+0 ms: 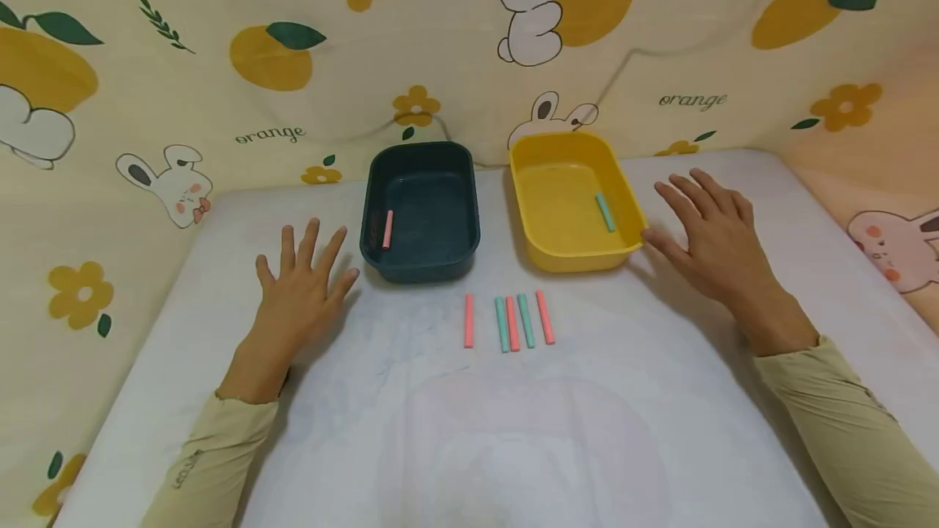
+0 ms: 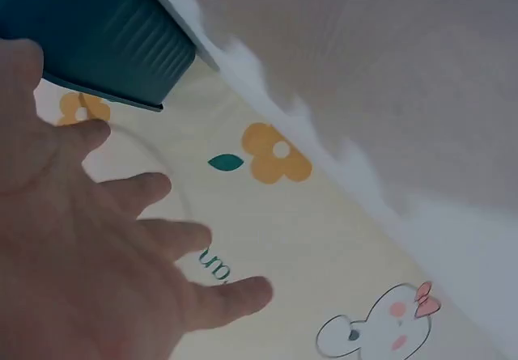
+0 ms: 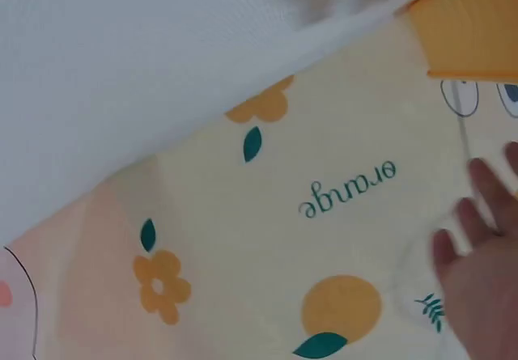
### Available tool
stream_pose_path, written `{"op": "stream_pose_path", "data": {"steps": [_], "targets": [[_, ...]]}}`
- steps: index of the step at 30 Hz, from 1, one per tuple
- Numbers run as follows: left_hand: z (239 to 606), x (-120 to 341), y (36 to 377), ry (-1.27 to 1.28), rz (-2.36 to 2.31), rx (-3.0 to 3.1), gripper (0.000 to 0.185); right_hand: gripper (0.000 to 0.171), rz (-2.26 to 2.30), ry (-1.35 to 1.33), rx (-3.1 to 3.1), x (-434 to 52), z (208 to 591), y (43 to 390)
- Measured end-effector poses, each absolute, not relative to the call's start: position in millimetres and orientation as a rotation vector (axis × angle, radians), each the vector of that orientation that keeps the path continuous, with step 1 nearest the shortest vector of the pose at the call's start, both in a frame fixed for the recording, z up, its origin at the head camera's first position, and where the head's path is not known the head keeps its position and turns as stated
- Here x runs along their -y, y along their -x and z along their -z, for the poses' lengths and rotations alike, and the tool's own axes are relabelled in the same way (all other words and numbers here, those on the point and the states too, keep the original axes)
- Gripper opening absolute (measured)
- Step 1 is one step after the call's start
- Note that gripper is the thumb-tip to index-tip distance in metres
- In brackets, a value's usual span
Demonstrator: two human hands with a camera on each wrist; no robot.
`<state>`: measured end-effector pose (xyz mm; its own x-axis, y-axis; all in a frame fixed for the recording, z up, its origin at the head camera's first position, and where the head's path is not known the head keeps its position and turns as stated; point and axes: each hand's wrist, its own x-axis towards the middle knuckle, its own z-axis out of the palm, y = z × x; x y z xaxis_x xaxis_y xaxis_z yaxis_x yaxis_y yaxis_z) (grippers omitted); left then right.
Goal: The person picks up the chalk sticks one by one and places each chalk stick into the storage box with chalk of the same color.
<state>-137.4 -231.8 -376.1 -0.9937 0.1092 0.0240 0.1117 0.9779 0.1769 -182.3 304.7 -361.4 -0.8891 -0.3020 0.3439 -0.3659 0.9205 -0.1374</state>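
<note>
My left hand point(image 1: 299, 292) is spread with fingers apart, just left of the dark teal bin point(image 1: 420, 274), and holds nothing. In the left wrist view its fingers fan out below the ribbed bin wall point(image 2: 129, 44). To the right of the yellow bin point(image 1: 579, 261), my right hand point(image 1: 715, 243) is likewise spread and holds nothing; its thumb tip overlaps the bin's corner in the head view. A pink chalk stick point(image 1: 387, 230) lies in the dark bin, a green one point(image 1: 605, 212) in the yellow bin. Several pink and green sticks point(image 1: 513, 324) lie in a row in front.
A white cloth point(image 1: 352, 430) covers the table. Behind it hangs a cream curtain point(image 1: 440, 39) printed with oranges, flowers and rabbits, close behind both bins. On the right side the backdrop turns pinkish point(image 1: 880, 178).
</note>
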Motion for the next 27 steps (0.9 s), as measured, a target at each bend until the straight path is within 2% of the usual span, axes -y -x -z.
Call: {"op": "stream_pose_path", "data": {"steps": [6, 12, 21, 27], "targets": [[374.7, 232.7, 140.5, 0.19, 0.414, 3.074, 0.067, 0.069, -0.257, -0.686, 2.598, -306.8, 356.5, 182.7], [372.8, 224.0, 145.4, 0.236, 1.131, 3.033, 0.071, 0.067, -0.349, -0.705, 2.615, -300.5, 354.0, 181.2], [381.1, 211.9, 148.7, -0.005, 2.004, 2.666, 0.072, 0.072, -0.424, -0.798, 2.668, -275.3, 350.9, 171.5], [388.2, 206.4, 150.4, -0.094, 2.148, 2.587, 0.068, 0.07, -0.461, -0.895, 2.591, -258.2, 352.4, 161.7]]}}
